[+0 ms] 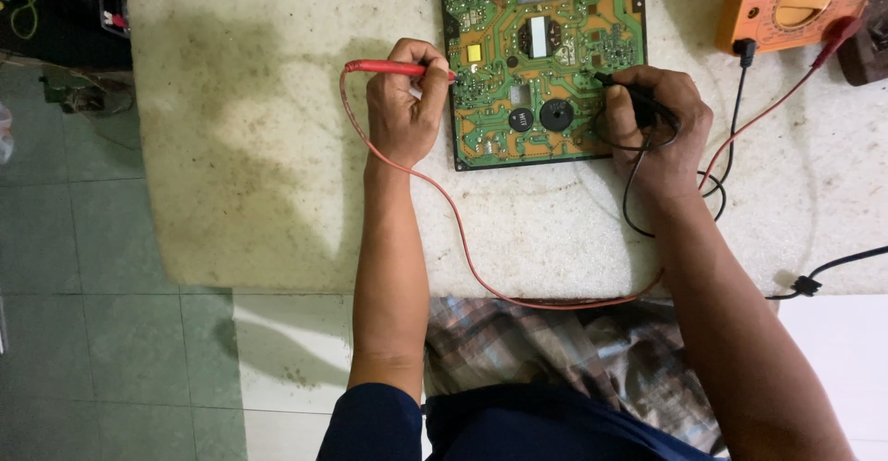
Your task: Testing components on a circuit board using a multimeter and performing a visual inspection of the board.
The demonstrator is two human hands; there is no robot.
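On green circuit board (541, 54), left hand (404, 114) red probe (393, 68), right hand (661, 123) black probe (634, 96)

You have one view only — a camera on your head, looking almost straight down past your chest and lap onto the pale worktop (277, 147). It sits close enough that your forearms fill the lower frame, with the green circuit board (546, 54) at the top edge — tiled floor (92, 239) runs down the left.
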